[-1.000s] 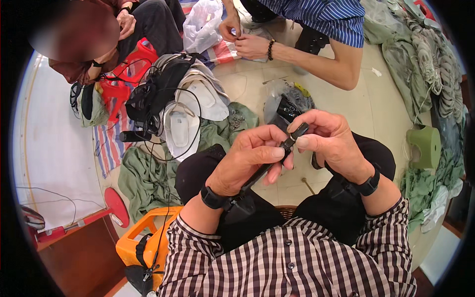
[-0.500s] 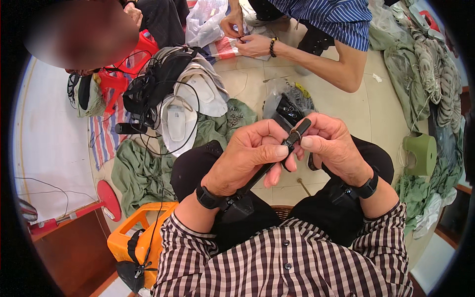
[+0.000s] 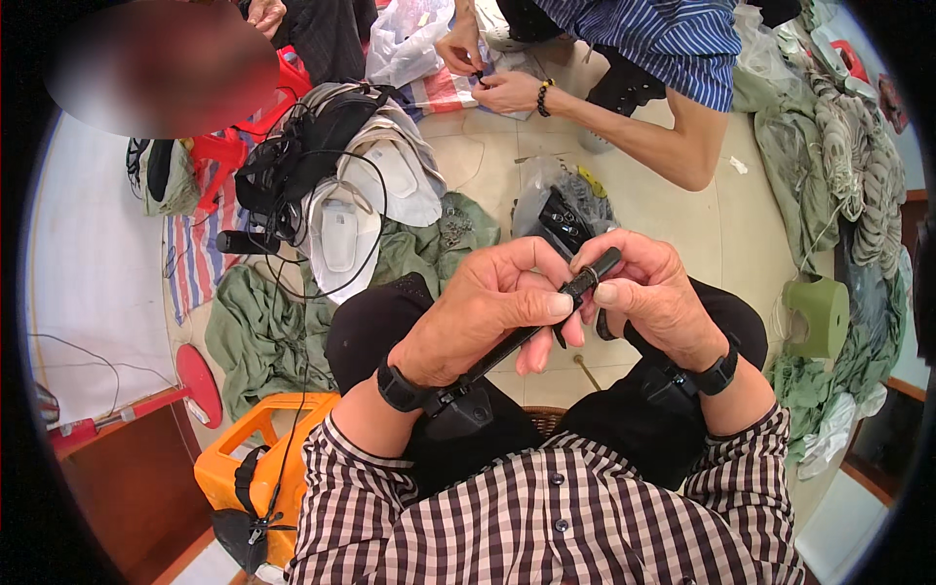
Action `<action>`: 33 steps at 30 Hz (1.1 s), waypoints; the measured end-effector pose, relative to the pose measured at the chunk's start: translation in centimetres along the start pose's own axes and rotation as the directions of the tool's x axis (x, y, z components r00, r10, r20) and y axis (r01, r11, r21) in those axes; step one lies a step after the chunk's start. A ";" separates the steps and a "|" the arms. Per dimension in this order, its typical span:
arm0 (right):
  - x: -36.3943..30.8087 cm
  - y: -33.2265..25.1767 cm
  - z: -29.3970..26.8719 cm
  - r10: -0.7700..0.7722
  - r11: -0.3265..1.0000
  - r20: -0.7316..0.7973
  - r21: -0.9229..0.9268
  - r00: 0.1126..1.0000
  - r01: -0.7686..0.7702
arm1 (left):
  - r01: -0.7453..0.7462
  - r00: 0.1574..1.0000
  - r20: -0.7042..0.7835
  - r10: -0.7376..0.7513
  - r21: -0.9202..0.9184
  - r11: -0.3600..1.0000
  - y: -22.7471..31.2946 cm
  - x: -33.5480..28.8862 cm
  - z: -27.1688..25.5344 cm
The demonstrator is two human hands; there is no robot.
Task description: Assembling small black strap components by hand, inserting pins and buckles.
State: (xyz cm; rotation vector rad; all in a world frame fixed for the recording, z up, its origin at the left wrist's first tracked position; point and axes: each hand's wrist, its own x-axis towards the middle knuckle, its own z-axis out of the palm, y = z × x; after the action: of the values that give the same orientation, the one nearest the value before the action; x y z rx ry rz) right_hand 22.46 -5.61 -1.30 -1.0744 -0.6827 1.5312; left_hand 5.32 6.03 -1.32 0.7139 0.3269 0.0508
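Your left hand [image 3: 487,312] pinches a slim black rod [image 3: 546,312] near its tip, bracing it, while your right hand [image 3: 653,297] closes round the end piece.

1. Pretty bright overall, soft even daylight-type light, no harsh shadows anywhere.
2. Only faint shading sits under the hands and along the dark trousers.
3. Pale floor tiles [image 3: 673,210] look a bit washed out, no real glare though.
4. Heavy fisheye: the rim is a black ring and edges bend hard near it.
5. Centre is sharp; one smeared, blurred patch top left.
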 end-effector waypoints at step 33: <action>0.4 0.8 -0.1 -0.148 0.987 -0.154 -0.077 0.977 0.138 | -0.110 0.992 -0.037 0.117 0.151 0.982 -1.7 0.7 -0.6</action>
State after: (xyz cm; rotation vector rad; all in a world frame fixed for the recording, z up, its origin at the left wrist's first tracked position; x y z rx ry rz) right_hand 22.18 -5.42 -2.12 -1.1584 -0.6880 1.2921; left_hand 5.65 5.26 -3.01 0.8801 0.3356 0.1521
